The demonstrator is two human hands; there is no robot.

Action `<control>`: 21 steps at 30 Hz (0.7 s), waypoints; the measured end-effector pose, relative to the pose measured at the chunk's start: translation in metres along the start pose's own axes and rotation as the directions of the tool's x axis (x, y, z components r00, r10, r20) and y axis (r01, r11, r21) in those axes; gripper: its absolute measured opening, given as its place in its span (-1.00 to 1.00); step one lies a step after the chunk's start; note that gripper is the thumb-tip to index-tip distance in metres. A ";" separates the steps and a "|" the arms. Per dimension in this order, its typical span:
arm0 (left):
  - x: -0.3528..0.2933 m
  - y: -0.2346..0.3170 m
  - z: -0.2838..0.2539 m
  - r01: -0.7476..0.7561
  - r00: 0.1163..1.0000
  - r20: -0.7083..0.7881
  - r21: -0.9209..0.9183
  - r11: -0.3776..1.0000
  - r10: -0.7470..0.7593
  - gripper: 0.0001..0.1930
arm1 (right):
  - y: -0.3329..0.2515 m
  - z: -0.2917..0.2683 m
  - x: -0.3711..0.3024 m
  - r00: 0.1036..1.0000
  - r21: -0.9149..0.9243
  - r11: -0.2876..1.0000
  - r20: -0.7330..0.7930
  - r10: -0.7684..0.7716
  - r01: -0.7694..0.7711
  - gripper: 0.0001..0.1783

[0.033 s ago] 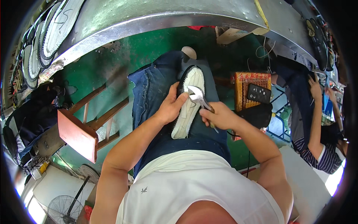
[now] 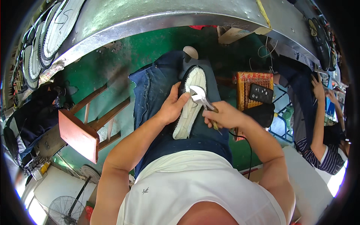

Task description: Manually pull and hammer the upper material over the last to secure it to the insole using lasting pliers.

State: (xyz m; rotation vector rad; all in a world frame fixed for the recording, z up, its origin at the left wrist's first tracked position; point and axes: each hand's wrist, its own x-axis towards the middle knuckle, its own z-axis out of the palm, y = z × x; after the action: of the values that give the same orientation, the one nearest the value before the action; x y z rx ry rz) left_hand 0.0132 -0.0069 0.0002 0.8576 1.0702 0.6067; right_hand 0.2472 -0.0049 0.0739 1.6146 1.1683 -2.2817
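Observation:
A shoe with a white sole [image 2: 188,112] and black upper lies sole-up on my lap, over blue jeans [image 2: 152,90]. My left hand [image 2: 172,108] grips the shoe's left side, thumb pressed on the sole. My right hand [image 2: 225,116] is closed around the handles of metal pincers [image 2: 198,94]. The curved jaw of the pincers rests on the sole near its toe end.
A wooden stool [image 2: 77,135] stands at my left on the green floor. A metal workbench edge [image 2: 157,15] arcs across the top, with stacked soles [image 2: 45,33] at its left. A woven crate [image 2: 247,80] with a black device [image 2: 261,93] sits to my right, beside a seated person [image 2: 318,123]. A fan [image 2: 63,210] is at lower left.

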 end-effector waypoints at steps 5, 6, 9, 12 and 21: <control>0.003 -0.013 -0.007 0.000 0.999 0.040 0.008 1.000 0.000 -0.27 | -0.010 -0.037 0.004 0.949 0.267 0.963 0.309 -0.062 -0.024 -0.59; 0.004 -0.013 -0.005 -0.002 0.999 0.042 -0.016 1.000 0.003 -0.27 | -0.013 -0.039 0.005 0.934 0.347 0.937 0.349 -0.079 -0.050 -0.60; 0.003 -0.010 -0.003 -0.023 0.998 0.054 -0.042 0.999 0.026 -0.26 | -0.014 -0.036 0.011 0.965 0.169 0.982 0.259 0.038 -0.084 -0.64; 0.010 -0.014 -0.006 -0.039 0.999 -0.003 -0.004 0.999 0.039 -0.26 | -0.019 -0.018 0.008 0.998 -0.086 0.996 0.057 0.007 -0.002 -0.62; 0.026 0.028 0.002 0.221 0.973 -0.021 -0.212 0.952 -0.230 -0.24 | 0.041 0.052 0.038 0.829 0.044 0.944 -0.493 -0.264 0.327 -0.63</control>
State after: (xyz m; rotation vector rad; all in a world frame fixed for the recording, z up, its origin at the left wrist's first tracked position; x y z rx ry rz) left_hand 0.0239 0.0282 0.0111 0.5321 1.1060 0.5358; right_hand 0.2123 -0.0545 0.0279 2.2937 1.4963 -2.2239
